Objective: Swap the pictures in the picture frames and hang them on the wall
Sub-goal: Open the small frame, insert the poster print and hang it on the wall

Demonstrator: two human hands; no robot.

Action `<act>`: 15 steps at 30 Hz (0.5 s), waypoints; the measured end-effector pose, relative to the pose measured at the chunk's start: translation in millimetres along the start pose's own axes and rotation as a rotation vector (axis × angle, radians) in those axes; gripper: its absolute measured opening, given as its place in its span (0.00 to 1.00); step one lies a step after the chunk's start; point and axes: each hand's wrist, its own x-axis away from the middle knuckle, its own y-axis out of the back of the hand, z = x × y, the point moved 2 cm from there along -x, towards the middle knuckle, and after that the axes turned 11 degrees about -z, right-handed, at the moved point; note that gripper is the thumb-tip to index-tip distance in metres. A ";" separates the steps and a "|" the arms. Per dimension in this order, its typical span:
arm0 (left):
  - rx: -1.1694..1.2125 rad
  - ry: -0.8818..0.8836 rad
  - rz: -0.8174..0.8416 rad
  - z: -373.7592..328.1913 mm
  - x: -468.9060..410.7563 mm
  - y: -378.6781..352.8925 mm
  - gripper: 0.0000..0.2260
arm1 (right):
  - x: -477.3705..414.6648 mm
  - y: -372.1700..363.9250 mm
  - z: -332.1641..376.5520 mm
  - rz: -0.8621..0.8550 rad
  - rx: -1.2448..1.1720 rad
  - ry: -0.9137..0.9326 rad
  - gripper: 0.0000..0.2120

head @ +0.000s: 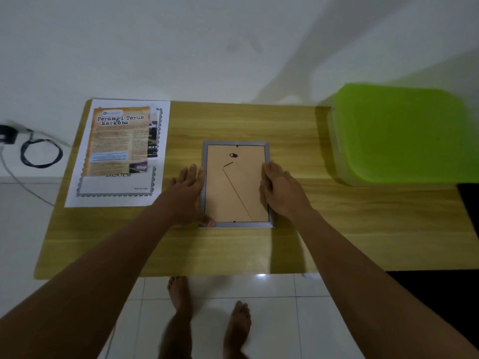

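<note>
Where the wooden surface (337, 229) meets the white wall (181, 47), one picture frame (234, 190) lies face down near the middle, long sides running away from the person. Its grey rails enclose a brown backing board (228, 206), which carries a small black hanger loop (233, 155) near the far end and a thin diagonal line below it.

The left hand (188, 187) lies against the frame's left rail. Its fingers are straight and point toward the wall, and the thumb reaches the near left corner. This grip is apart, with nothing clasped.

The right hand (281, 190) rests over the right rail. Fingers are laid along the rail and onto the edge of the backing board, the thumb on the board. They look relaxed and pressing, not wrapped around the rail, though blur limits certainty.

At the far left of the surface lies a poster (120, 141) headed "Perangi Terus Narkoba". It sits on top of a larger white sheet (116, 190) with a printed ornamental border, well apart from the frame.

A container with a green lid (404, 133) stands at the far right. On the floor to the left, a coiled black cable (41, 154) lies beside a dark adapter (7, 137). Two bare feet (178, 294) stand on white floor tiles (272, 320) at the near edge.
</note>
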 end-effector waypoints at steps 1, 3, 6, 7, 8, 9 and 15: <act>-0.006 -0.002 0.002 -0.2 0.2 0.4 0.62 | -0.4 0.9 -0.1 0.010 0.008 0.006 0.25; -0.006 -0.002 0.007 0.2 0.8 0.6 0.62 | -1.5 3.2 0.0 0.025 0.024 0.014 0.26; 0.008 0.004 0.015 0.4 1.0 0.8 0.62 | -2.7 5.3 0.5 0.041 0.052 0.034 0.26; 0.007 0.004 0.019 0.0 1.2 1.4 0.63 | -3.2 5.3 0.7 0.045 0.054 0.035 0.26; 0.003 0.002 0.022 -0.5 1.3 1.8 0.62 | -3.3 5.3 0.9 0.047 0.055 0.033 0.26; -0.002 0.001 0.025 -1.0 1.4 2.2 0.62 | -3.6 4.9 0.9 0.049 0.055 0.029 0.26; 0.002 0.012 0.039 -1.6 1.4 3.1 0.62 | -4.4 4.0 1.0 0.065 0.043 0.019 0.26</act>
